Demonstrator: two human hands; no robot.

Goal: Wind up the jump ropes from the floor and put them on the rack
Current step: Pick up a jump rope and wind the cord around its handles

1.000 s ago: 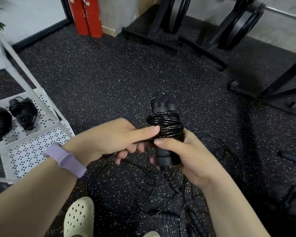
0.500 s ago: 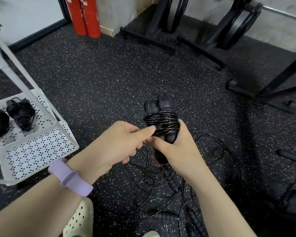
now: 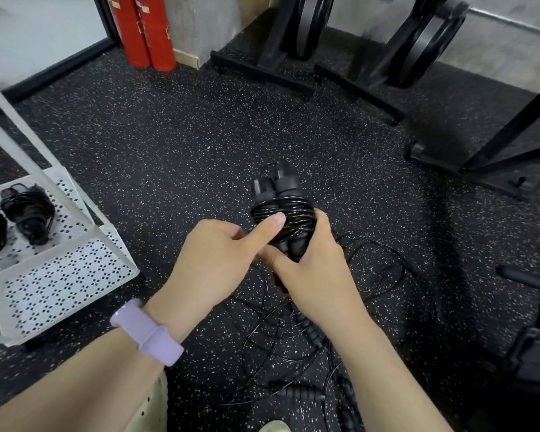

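Observation:
A black jump rope (image 3: 281, 210), its cord coiled round the two paired handles, stands upright in front of me. My right hand (image 3: 312, 269) grips the lower part of the handles. My left hand (image 3: 219, 260) holds the bundle from the left, thumb pressed on the coil. Below my hands, loose black jump ropes (image 3: 296, 344) lie tangled on the floor, handles among them. The white perforated rack (image 3: 63, 275) stands at the left, with two wound ropes (image 3: 28, 213) on its shelf.
Two red cylinders (image 3: 144, 32) stand at the back wall. Black weight-plate stands (image 3: 296, 54) and black frame legs (image 3: 487, 145) fill the back and right. A pale clog (image 3: 150, 406) shows at the bottom. The floor is speckled black rubber.
The bundle and both hands have drifted slightly left and up. My left thumb now lies on the coil instead of pinching the cord's end beside it.

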